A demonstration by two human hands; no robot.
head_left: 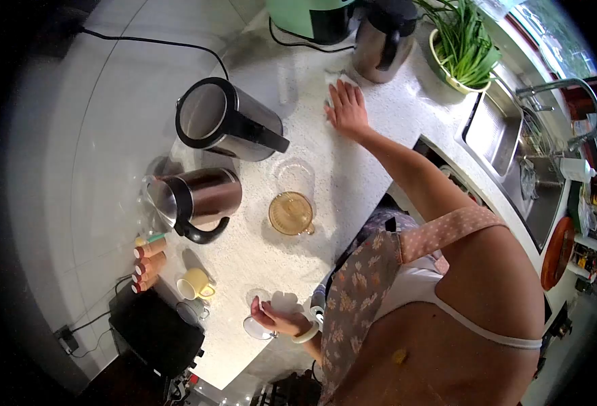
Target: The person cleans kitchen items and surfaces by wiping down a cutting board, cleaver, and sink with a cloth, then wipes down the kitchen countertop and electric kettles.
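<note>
My right hand lies flat with its fingers spread on the counter, over a white cloth, just below a dark steel kettle. Near the counter's front edge, my left hand, with a pale band at the wrist, has its fingers curled at a clear glass cup; the palm hides part of the grip. An amber glass cup stands between the two hands. Left of it are a large steel pitcher and a reddish steel kettle.
A yellow mug and another clear glass stand near a black appliance. Capped bottles are by the wall. Upper right are a bowl of greens and a sink. A mint-green appliance stands at the top.
</note>
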